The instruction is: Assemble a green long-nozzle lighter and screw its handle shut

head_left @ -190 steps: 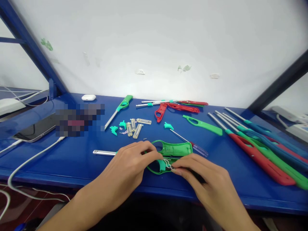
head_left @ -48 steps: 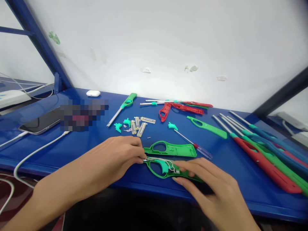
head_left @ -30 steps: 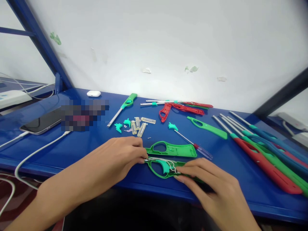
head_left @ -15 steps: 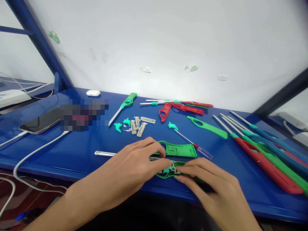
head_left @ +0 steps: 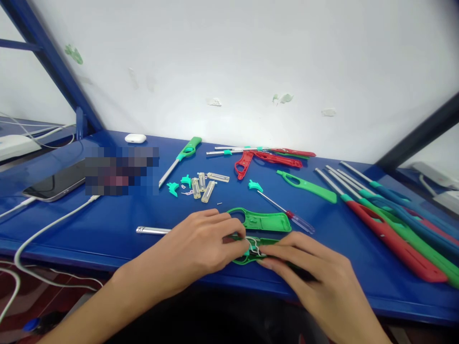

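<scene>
mostly hidden, the green lighter shell (head_left: 247, 259) sits pinched between left hand (head_left: 201, 243) and right hand (head_left: 308, 267).

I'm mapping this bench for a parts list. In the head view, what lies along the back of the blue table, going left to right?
Phone → white earbud case → assembled green lighter → red handle shell → green handle shell → row of finished lighters.

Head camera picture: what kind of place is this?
Probably a small assembly workbench: a blue table holds finished long lighters, loose parts, and both hands work on an open green lighter shell.
</scene>
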`<state>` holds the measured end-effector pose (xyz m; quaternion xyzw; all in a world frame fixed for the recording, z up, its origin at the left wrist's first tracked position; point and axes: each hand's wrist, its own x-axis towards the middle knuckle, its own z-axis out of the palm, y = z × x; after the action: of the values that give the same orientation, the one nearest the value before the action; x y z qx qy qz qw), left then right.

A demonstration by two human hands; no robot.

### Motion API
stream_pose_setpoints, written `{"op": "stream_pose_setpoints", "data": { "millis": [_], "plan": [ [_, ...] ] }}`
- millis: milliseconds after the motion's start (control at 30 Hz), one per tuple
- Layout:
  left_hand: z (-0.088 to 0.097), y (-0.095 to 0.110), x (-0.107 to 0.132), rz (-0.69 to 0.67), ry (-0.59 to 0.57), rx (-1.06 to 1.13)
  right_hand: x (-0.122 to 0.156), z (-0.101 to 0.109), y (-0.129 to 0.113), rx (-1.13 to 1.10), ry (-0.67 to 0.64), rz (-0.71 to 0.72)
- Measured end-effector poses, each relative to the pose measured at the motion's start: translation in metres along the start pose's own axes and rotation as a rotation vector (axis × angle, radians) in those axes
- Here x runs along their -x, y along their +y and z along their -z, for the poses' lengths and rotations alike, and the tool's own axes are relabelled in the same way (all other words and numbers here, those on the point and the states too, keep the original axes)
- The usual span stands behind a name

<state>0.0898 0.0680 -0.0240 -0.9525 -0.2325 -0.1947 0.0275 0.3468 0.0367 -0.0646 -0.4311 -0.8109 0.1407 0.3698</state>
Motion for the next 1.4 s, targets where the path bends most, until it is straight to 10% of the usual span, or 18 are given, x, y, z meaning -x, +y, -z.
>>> {"op": "stream_pose_setpoints", "data": {
  "millis": [1033,1400],
  "plan": [
    [0.001,0.001,0.009,0.074,0.028,0.11,-0.002,0.004,-0.003,-0.016,0.12,-0.014],
    [0.027,-0.05,0.04,0.418,-0.041,-0.12,-0.004,0.008,-0.002,0.036,0.321,-0.042]
  ]
}}
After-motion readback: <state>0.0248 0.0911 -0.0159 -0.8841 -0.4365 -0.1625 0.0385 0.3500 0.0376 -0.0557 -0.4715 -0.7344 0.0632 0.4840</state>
